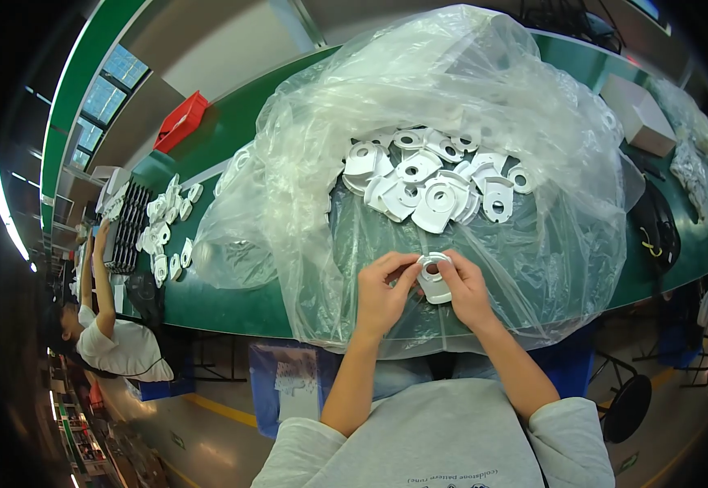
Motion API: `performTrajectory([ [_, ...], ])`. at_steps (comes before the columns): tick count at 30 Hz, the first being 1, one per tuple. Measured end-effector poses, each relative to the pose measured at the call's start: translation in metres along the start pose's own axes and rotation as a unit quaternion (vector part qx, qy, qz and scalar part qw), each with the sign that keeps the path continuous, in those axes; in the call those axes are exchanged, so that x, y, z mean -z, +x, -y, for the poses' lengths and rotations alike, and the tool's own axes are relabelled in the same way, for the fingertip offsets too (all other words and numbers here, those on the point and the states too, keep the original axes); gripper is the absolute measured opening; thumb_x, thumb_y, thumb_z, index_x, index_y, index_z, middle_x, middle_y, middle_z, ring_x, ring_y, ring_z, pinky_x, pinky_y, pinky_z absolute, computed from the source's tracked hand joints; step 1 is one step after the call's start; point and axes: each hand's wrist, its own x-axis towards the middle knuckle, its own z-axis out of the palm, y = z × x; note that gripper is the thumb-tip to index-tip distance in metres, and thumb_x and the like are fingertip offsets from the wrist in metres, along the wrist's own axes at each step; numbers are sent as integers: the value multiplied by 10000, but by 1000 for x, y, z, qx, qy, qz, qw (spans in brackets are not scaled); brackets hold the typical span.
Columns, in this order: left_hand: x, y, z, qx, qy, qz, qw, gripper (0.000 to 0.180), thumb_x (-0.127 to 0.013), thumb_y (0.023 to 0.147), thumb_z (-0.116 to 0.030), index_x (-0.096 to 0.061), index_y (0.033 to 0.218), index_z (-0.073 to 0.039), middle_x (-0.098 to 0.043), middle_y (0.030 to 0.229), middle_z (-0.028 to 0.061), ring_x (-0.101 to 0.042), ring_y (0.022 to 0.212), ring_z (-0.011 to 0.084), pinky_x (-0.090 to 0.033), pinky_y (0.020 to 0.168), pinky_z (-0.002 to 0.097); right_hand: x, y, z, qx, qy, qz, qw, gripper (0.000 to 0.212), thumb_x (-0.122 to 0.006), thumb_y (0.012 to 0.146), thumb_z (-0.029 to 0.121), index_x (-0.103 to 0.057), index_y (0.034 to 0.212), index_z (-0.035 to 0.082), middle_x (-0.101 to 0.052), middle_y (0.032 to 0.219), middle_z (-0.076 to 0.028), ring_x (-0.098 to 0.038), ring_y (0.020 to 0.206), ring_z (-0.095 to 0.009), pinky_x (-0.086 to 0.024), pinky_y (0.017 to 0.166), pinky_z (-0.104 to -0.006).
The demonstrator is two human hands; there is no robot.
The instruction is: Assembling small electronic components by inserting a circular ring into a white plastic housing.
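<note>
Between my two hands is a white plastic part [436, 288] with a round hole and a curved, wider end. My left hand [386, 286] pinches its left edge near the top with thumb and forefinger. On its right side, the fingers of my right hand [466, 285] are closed on the same part. Just beyond my hands lies a heap of similar white parts [437, 203], spilling from the mouth of a large clear plastic bag [386, 106]. The bag's film spreads over the green table under my hands.
A red bin [181, 122] stands at the far left, a white box [638, 115] at the right. More white parts [159, 236] lie near stacked black trays [130, 224], where another person [122, 342] reaches in. Below the table edge sits a blue bin [266, 386]; a round stool [626, 408] is at right.
</note>
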Motion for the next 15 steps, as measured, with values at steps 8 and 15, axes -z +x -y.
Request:
performTrajectory([
  [8,1,5,-17,-69,26,49,996,131,-634,808,-7,-678,931,2,-627,814,70,-581,663,112,-453,574,232,-3,-2,3,21,-36,12,999,275,-469,971,220,-589,891,-14,-620,755,-47,-620,655,-106,-470,564,-225],
  [15,0,8,-20,-66,70,55,994,71,-653,789,-26,-664,840,21,-610,726,61,-572,615,121,-441,564,236,0,-4,0,9,-55,-4,998,303,-454,972,215,-565,812,-17,-604,712,-58,-601,558,-116,-453,488,-238],
])
